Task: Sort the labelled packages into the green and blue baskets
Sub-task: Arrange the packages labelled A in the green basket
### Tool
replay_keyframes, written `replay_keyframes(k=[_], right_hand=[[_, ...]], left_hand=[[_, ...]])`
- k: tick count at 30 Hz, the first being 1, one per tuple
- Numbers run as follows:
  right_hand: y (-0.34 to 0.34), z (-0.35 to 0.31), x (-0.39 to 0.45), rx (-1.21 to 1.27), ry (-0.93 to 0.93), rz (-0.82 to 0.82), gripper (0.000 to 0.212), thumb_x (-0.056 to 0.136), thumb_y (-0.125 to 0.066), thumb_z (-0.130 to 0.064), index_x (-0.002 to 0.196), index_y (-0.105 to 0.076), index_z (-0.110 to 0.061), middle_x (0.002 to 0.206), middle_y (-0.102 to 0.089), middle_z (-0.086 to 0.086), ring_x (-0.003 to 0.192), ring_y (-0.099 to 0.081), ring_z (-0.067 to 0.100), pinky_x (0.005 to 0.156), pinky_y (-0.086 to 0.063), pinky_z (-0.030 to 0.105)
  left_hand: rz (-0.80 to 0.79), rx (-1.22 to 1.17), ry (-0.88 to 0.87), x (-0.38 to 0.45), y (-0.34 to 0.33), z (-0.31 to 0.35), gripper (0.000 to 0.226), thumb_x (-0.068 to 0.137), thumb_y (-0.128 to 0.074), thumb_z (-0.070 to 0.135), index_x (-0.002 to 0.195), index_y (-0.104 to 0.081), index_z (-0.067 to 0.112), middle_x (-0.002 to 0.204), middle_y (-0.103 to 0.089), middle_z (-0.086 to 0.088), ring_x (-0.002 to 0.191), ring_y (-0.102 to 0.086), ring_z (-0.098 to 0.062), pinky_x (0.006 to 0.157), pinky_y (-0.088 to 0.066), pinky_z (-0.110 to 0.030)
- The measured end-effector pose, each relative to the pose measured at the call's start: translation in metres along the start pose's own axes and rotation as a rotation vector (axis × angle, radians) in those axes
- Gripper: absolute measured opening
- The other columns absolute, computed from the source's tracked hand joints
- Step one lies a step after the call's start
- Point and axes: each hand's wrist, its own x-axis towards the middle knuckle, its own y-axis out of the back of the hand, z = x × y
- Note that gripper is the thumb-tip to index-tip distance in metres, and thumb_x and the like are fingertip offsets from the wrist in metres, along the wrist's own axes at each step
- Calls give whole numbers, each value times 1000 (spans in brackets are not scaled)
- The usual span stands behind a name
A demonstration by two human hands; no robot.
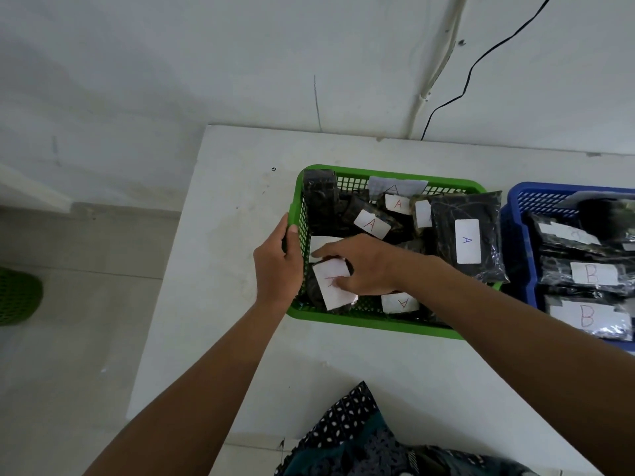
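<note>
Green basket sits mid-table on the white table, with the blue basket just beside it at its 3 o'clock. Left hand grips the green basket's 9 o'clock rim, thumb hooked over the top edge, fingers wrapped down the outside wall. Right hand reaches in from 4 o'clock, forearm crossing the basket's near rim; its fingers are curled round a dark package with a white label in the basket's 8 o'clock corner, index finger stretched out toward 9 o'clock over the label. Letter on that label is partly covered; cannot read it for sure. More dark packages fill the green basket: a large package labelled A in blue leaning over the 3 o'clock rim, touching the blue basket's wall; red-A labels at the centre, at 12 o'clock and at 6 o'clock. Blue basket holds packages labelled B, stacked close. Black cable runs down the wall at 1 o'clock. Patterned dark fabric lies at the table's near edge, 6 o'clock. Green mesh object on the floor at 9 o'clock.
</note>
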Motion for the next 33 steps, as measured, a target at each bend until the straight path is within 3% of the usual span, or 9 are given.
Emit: replay_keyframes(k=[3, 8, 12, 16, 18, 22, 27, 29, 33], right_hand=[[0, -5, 1, 135, -54, -13, 58, 86, -70, -15, 139, -49, -24, 139, -53, 1, 126, -51, 20, 106, -45, 38], [0, -3, 2, 28, -121, 7, 53, 93, -68, -30, 142, -51, -26, 142, -48, 0, 129, -46, 18, 109, -40, 34], [3, -6, 1, 391, -105, 26, 48, 89, -71, -6, 133, -58, -20, 127, -64, 0, 114, -60, 10, 99, -49, 25], [26, -7, 16, 447, -231, 598, 23, 90, -69, -16, 113, -65, -19, 103, -67, -7, 95, -65, 9, 90, -57, 28], [42, -11, 28, 407, -291, 793, 40, 91, -68, -36, 128, -58, -22, 119, -63, -5, 105, -61, 11, 95, -52, 32], [54, -18, 49, 440, -276, 650, 61, 92, -62, -52, 144, -49, -24, 139, -55, 3, 129, -49, 20, 108, -39, 38], [44, -17, 44, 563, -249, 585, 22, 92, -67, -39, 108, -69, -23, 96, -67, -1, 91, -64, 20, 78, -54, 34], [44, -20, 40, 752, -343, 561, 11, 94, -64, -27, 103, -66, -23, 99, -68, 7, 94, -66, 26, 80, -60, 45], [46, -32, 39, 910, -532, 413, 28, 98, -45, -18, 120, -61, -13, 116, -63, 15, 104, -61, 32, 84, -57, 51]], left_hand=[[-6, -4, 11, 1, -1, -1, 37, 105, -43, 25, 138, -58, 17, 96, -71, 7, 78, -63, 0, 62, -48, -9], [-13, -14, 42, 1, -2, -2, 38, 105, -43, 26, 139, -58, 17, 100, -69, 11, 84, -62, 9, 67, -46, -5], [-4, -18, 32, 1, -1, -1, 36, 105, -44, 24, 136, -60, 16, 94, -69, 10, 81, -62, 3, 61, -45, -7], [-19, -13, 38, 2, -2, -3, 36, 105, -42, 25, 135, -61, 16, 95, -72, 4, 78, -63, -1, 61, -48, -12], [-20, -4, 24, 1, -1, -3, 36, 106, -42, 23, 135, -61, 14, 97, -71, 5, 80, -63, 4, 63, -52, -14], [-21, 3, 15, 0, -2, -3, 36, 106, -42, 21, 135, -60, 11, 103, -70, 5, 83, -61, 12, 66, -45, -2], [-9, -12, 14, 0, -3, -3, 33, 106, -43, 21, 132, -62, 14, 101, -68, 9, 88, -59, 18, 68, -44, 0], [-7, -20, 14, 1, -3, -3, 33, 105, -43, 21, 132, -62, 15, 100, -67, 11, 88, -60, 17, 67, -44, 0], [-9, -21, 8, 0, -2, -3, 34, 106, -42, 24, 133, -61, 17, 100, -68, 11, 86, -62, 12, 67, -48, -6]])
